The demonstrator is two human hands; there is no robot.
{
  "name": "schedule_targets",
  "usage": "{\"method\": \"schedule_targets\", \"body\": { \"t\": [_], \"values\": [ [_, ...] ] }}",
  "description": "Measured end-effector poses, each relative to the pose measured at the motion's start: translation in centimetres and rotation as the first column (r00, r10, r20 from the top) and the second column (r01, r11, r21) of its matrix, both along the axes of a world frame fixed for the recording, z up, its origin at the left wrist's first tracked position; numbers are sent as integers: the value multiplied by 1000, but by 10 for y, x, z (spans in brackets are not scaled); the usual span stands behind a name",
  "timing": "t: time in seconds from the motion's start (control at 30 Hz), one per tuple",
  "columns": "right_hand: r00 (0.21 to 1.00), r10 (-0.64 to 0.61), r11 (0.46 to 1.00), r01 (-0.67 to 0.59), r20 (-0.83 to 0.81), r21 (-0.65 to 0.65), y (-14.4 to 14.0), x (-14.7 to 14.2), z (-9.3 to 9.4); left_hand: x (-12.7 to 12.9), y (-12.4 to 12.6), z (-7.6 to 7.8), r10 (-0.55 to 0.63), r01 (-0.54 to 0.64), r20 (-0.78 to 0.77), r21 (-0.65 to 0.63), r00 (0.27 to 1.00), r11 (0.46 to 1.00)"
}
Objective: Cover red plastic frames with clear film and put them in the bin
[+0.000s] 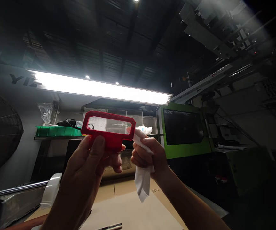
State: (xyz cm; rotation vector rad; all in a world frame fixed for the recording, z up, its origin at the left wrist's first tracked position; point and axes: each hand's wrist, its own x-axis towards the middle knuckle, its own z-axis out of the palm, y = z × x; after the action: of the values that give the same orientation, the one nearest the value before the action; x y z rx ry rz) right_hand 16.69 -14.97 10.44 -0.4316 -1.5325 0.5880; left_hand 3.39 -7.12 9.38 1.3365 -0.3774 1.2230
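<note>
Left hand (87,159) is raised in front of the camera and grasps a red plastic frame (109,126) by its short stem; the thumb lies across the near face of the stem and the other fingers (117,164) curl around its far side. Frame body is a flat, elongated ring with chamfered corners and a clear rectangular opening, held level with its long side horizontal, at the centre of the view below a long bright lamp (101,89).

Right hand (147,156) is clenched on a white cloth (142,179). One fold of the cloth is wrapped over a raised fingertip and touches the right end of the frame; a loose tail hangs down below the fist, and a crumpled portion shows above the knuckles.

Below the hands lies a table (133,214) covered with tan cardboard sheets. A pen-like object (111,227) rests at its near edge; its exact type cannot be determined. A white roll (52,188) stands at the left edge of the table, beside a metal bar (15,190).

Behind the frame, a shelf carries a green tray (56,131) with a dark object on it and a clear plastic bag (46,112) above it. A green machine (185,134) with a dark window stands to the right. A wire fan guard (1,131) is at the far left
</note>
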Motion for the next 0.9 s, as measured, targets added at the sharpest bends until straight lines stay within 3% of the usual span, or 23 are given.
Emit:
{"method": "schedule_targets", "body": {
  "t": [0.17,0.37,0.63,0.9],
  "values": [
    [995,98,995,-98,16,9,-1,-5,4,3,7,-3,-9,10,-21,44,1000,999],
    [978,188,982,-185,-93,44,0,-14,-1,3,6,-6,-10,14,-59,72,998,997],
    [965,59,990,-24,-256,136,1,-16,-9,2,16,-11,69,-69,3,93,998,993],
    [981,156,987,-151,-112,50,6,-16,-6,5,14,-10,29,-29,-1,81,1000,996]
  ]
}}
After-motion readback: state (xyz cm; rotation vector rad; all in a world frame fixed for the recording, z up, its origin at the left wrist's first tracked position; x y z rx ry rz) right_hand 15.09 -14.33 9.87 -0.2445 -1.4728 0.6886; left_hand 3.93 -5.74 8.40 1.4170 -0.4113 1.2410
